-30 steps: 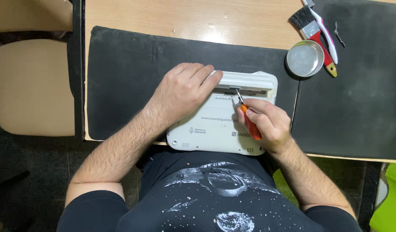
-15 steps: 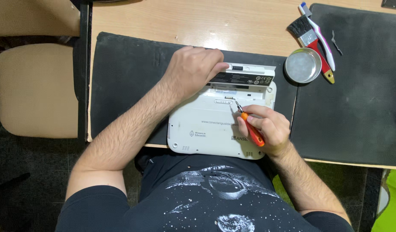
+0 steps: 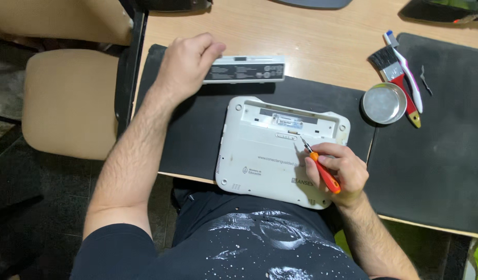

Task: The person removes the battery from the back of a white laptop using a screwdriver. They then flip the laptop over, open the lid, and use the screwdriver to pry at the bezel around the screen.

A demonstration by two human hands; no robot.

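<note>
A small white laptop [image 3: 259, 155] lies upside down on a black mat [image 3: 197, 129], its battery bay open along the far edge. My left hand [image 3: 187, 65] grips the end of the long white and grey battery [image 3: 247, 69], which lies apart from the laptop at the mat's far edge. My right hand [image 3: 335, 168] rests on the laptop's right part and holds an orange-handled screwdriver [image 3: 322, 172], tip pointing at the underside near the bay.
A round metal dish [image 3: 383, 102] sits right of the laptop. A paintbrush [image 3: 397, 78] and a toothbrush [image 3: 405, 70] lie beside it. A second black mat [image 3: 436, 155] covers the right side. A beige chair [image 3: 68, 103] stands at the left.
My left hand has pulled the battery out of the laptop and moved it away to the far edge of the mat. The right hand stays on the laptop with the screwdriver.
</note>
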